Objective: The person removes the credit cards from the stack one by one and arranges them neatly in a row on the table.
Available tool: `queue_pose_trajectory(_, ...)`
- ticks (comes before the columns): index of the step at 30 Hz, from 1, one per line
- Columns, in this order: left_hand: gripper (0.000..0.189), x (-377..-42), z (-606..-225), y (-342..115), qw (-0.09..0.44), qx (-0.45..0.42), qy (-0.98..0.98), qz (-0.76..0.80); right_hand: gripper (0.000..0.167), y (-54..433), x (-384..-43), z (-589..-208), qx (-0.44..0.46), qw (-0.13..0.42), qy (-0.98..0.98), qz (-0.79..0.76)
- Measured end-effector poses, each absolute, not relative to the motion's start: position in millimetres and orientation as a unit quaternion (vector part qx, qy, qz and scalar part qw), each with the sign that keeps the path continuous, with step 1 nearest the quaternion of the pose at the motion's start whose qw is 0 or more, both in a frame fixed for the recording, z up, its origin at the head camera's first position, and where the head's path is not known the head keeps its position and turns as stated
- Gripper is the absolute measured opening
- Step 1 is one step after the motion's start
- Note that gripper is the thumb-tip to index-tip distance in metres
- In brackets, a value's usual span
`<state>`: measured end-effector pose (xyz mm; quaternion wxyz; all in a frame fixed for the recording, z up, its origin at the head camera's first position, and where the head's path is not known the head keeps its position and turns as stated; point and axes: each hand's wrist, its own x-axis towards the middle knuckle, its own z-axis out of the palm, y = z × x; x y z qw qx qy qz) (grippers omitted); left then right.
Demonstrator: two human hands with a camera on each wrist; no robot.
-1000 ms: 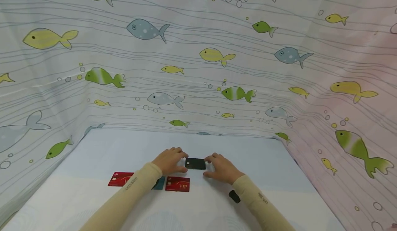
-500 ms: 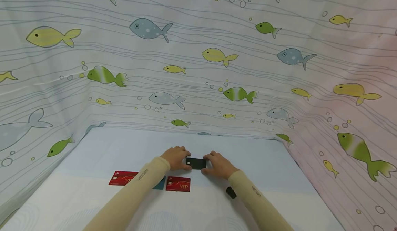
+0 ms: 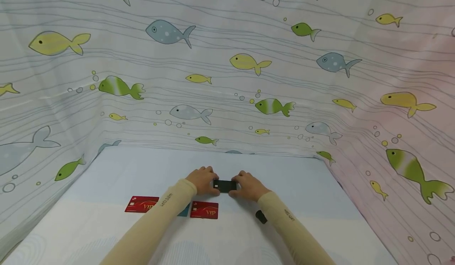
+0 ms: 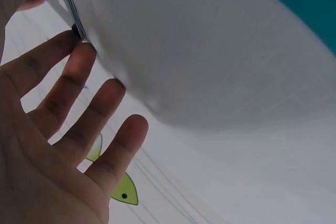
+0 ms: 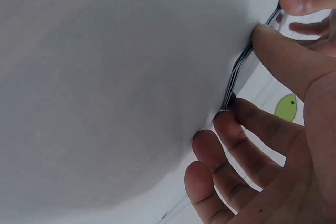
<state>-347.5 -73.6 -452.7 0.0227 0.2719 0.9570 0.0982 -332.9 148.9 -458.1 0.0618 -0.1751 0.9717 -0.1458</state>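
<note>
A black card [image 3: 224, 186] with a chip lies face up on top of a thin stack of cards, whose layered edges [image 5: 239, 66] show in the right wrist view. My left hand [image 3: 203, 181] grips the stack at its left end; in the left wrist view its fingertips [image 4: 84, 51] meet the stack's corner, and the thumb is mostly out of sight. At the right end, my right hand [image 3: 250, 187] pinches the stack between thumb and fingers. Nearer me lie a red VIP card [image 3: 204, 210], another red VIP card [image 3: 141, 204] and a teal card [image 3: 184, 211] partly hidden by the left sleeve.
A white cloth [image 3: 106, 166] covers the table. Fish-patterned curtains [image 3: 227, 95] rise at the back and both sides. A small black object [image 3: 261, 217] shows beside the right sleeve [image 3: 284, 217].
Both hands have closed in on the black card's ends, the left moving right and the right moving slightly left. The red cards have stayed in place.
</note>
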Motion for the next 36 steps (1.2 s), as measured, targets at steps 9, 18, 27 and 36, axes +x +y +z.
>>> queue_pose_trajectory(9, 0.053, -346, -453, -73, 0.008, 0.276, 0.957, 0.089, 0.051, 150, -335, -465, -0.167, 0.052, 0.973, -0.150)
queue_pose_trajectory(18, 0.051, -342, -450, -73, 0.008, 0.276, 0.957, 0.091, 0.051, 153, -332, -464, -0.180, 0.045, 0.970, -0.159)
queue_pose_trajectory(27, 0.052, -343, -456, -75, -0.037, 0.295, 0.953, 0.062, 0.055, 153, -333, -465, -0.179, 0.041, 0.970, -0.157)
queue_pose_trajectory(36, 0.052, -342, -460, -75, -0.058, 0.302, 0.950, 0.051, 0.056, 153, -332, -465, -0.188, 0.025, 0.972, -0.141)
